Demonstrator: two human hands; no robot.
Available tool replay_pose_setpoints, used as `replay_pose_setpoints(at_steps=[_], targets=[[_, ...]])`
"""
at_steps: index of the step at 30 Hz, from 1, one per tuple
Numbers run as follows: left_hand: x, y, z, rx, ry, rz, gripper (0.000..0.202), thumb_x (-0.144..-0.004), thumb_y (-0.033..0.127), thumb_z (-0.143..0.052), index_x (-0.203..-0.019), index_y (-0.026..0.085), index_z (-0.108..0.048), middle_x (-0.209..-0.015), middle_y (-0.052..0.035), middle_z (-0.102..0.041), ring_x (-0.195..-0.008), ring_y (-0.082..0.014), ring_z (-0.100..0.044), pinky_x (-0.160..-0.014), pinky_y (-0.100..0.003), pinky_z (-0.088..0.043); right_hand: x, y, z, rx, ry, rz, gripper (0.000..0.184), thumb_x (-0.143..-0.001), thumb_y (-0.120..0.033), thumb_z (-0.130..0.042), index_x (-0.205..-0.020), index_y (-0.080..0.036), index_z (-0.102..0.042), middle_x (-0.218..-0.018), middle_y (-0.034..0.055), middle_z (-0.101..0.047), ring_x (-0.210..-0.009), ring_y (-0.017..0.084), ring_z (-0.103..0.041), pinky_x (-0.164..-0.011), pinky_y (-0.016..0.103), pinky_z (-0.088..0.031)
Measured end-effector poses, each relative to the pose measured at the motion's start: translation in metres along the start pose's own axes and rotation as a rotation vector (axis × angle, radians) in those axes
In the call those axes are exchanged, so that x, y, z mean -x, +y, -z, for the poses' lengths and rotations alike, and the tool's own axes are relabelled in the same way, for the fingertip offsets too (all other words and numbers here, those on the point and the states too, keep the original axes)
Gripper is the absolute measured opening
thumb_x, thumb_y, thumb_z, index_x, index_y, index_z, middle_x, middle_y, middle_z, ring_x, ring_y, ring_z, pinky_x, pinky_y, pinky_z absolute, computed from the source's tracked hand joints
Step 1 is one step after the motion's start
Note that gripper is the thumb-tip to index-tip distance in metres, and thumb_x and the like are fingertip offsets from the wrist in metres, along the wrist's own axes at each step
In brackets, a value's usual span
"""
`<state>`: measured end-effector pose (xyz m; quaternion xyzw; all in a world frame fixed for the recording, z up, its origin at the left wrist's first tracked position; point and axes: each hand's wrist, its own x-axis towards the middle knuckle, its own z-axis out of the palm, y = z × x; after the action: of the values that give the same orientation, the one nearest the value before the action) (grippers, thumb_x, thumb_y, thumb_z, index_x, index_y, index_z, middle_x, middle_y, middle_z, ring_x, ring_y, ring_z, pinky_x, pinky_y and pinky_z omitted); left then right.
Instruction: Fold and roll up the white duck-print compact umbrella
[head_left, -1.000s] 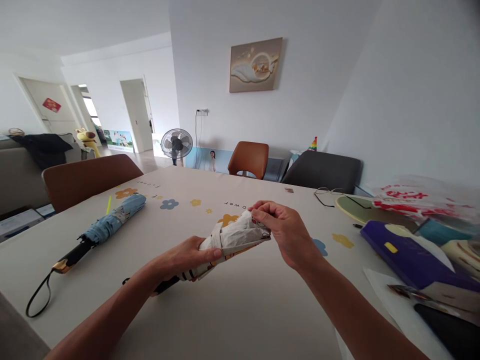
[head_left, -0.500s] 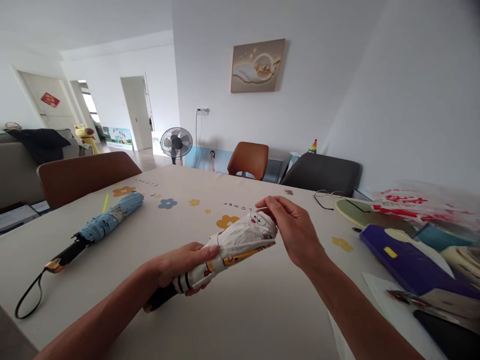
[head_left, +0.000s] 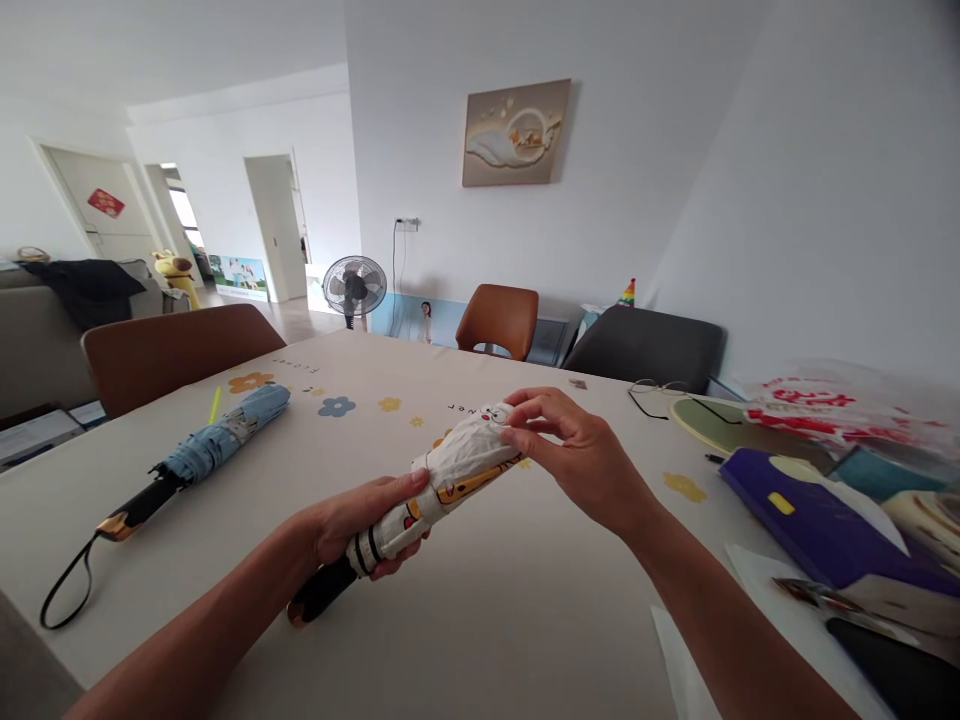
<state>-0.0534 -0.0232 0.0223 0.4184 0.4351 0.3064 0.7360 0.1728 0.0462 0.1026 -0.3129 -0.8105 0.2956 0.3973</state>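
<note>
A folded white umbrella (head_left: 470, 455) with cartoon faces, yellow patches and a black handle lies slantwise above the table in front of me. My left hand (head_left: 379, 520) is wrapped round its lower half, just past the handle, thumb on top. At the far tip, my right hand (head_left: 566, 440) has its fingers curled and closed on the gathered fabric. A second folded umbrella (head_left: 225, 435), light blue with a black and gold handle and a wrist strap, rests on the table to the left, apart from both hands.
The pale table (head_left: 480, 640) has printed flowers. Along its right side are eyeglasses (head_left: 660, 390), a purple box (head_left: 810, 520), a plastic bag (head_left: 847, 405), a tape roll (head_left: 930, 520) and a dark flat object (head_left: 892, 660). Chairs, among them a brown one (head_left: 496, 320), surround it.
My right hand has moved slightly left and its fingers have closed on the white umbrella's tip. The fabric there looks narrower. My left hand keeps its grip.
</note>
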Motion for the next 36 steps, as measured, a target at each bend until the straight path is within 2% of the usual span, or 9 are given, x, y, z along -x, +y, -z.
replay_pose_setpoints(at_steps=[5,9,13,17,21,24,27,32,36], targets=[[0.007,0.008,-0.012,-0.205,0.109,-0.082,0.055,-0.076,0.066,-0.041,-0.082,0.012,-0.052,-0.057,-0.0014,-0.053,-0.039,-0.0076,-0.044,-0.036,-0.019,-0.036,0.001,0.000,-0.007,-0.019,0.089,0.042,0.013,-0.079,-0.026,-0.053,-0.069,-0.020,-0.058,-0.108,0.0044,-0.054,-0.099,0.019,-0.052,-0.075,0.029,-0.045],[0.009,0.009,-0.015,-0.237,0.152,-0.060,0.053,-0.073,0.066,-0.044,-0.080,0.013,-0.050,-0.058,-0.0011,-0.053,-0.041,-0.0081,-0.046,-0.037,-0.020,-0.038,-0.002,0.004,-0.014,-0.279,0.187,-0.096,0.014,-0.074,-0.026,-0.058,-0.064,-0.017,-0.059,-0.105,0.0063,-0.056,-0.094,0.020,-0.054,-0.068,0.029,-0.045],[0.005,0.005,-0.011,-0.114,0.049,-0.041,0.053,-0.075,0.065,-0.043,-0.084,0.013,-0.050,-0.060,-0.0014,-0.054,-0.038,-0.0080,-0.046,-0.034,-0.020,-0.037,-0.003,0.005,-0.018,-0.434,0.230,-0.191,0.015,-0.069,-0.029,-0.063,-0.062,-0.016,-0.060,-0.100,0.0069,-0.058,-0.089,0.021,-0.055,-0.064,0.028,-0.043],[0.001,0.001,-0.008,0.058,-0.097,0.075,0.059,-0.075,0.069,-0.038,-0.080,0.012,-0.052,-0.057,-0.0020,-0.054,-0.035,-0.0094,-0.047,-0.030,-0.020,-0.035,-0.002,0.007,-0.020,-0.328,0.242,-0.158,0.018,-0.069,-0.035,-0.064,-0.065,-0.017,-0.061,-0.095,0.0044,-0.059,-0.079,0.017,-0.055,-0.060,0.027,-0.042],[-0.003,-0.005,-0.008,0.171,-0.201,0.118,0.061,-0.073,0.071,-0.039,-0.079,0.012,-0.054,-0.054,-0.0018,-0.054,-0.035,-0.0102,-0.048,-0.028,-0.020,-0.035,-0.006,0.014,-0.015,-0.291,0.297,-0.179,0.022,-0.071,-0.041,-0.062,-0.076,-0.019,-0.061,-0.078,0.0020,-0.062,-0.068,0.014,-0.055,-0.057,0.026,-0.043],[-0.006,-0.011,-0.003,0.238,-0.327,0.147,0.067,-0.071,0.075,-0.035,-0.078,0.011,-0.055,-0.051,-0.0016,-0.053,-0.033,-0.0105,-0.047,-0.028,-0.021,-0.035,-0.008,0.014,-0.005,-0.323,0.376,-0.146,0.022,-0.075,-0.041,-0.058,-0.080,-0.020,-0.062,-0.080,0.0025,-0.063,-0.077,0.016,-0.059,-0.065,0.029,-0.047],[-0.008,-0.015,0.004,0.337,-0.433,0.162,0.073,-0.069,0.079,-0.027,-0.079,0.012,-0.055,-0.050,-0.0009,-0.051,-0.032,-0.0109,-0.046,-0.028,-0.021,-0.033,-0.007,0.008,0.006,-0.296,0.297,-0.028,0.017,-0.079,-0.036,-0.055,-0.082,-0.021,-0.063,-0.093,0.0037,-0.064,-0.092,0.018,-0.057,-0.077,0.033,-0.047],[-0.009,-0.015,0.010,0.410,-0.492,0.155,0.077,-0.070,0.079,-0.021,-0.080,0.011,-0.056,-0.051,-0.0016,-0.051,-0.033,-0.0111,-0.045,-0.028,-0.021,-0.032,0.000,0.000,0.013,-0.246,-0.009,0.140,0.008,-0.077,-0.024,-0.058,-0.083,-0.023,-0.063,-0.106,0.0025,-0.059,-0.099,0.019,-0.055,-0.078,0.034,-0.050],[-0.011,-0.014,0.009,0.407,-0.530,0.183,0.075,-0.070,0.079,-0.022,-0.080,0.012,-0.056,-0.052,-0.0014,-0.050,-0.034,-0.0113,-0.046,-0.029,-0.022,-0.034,0.000,0.001,0.013,-0.143,-0.081,0.180,0.009,-0.076,-0.021,-0.058,-0.084,-0.024,-0.063,-0.110,0.0025,-0.055,-0.102,0.019,-0.053,-0.077,0.034,-0.051]])
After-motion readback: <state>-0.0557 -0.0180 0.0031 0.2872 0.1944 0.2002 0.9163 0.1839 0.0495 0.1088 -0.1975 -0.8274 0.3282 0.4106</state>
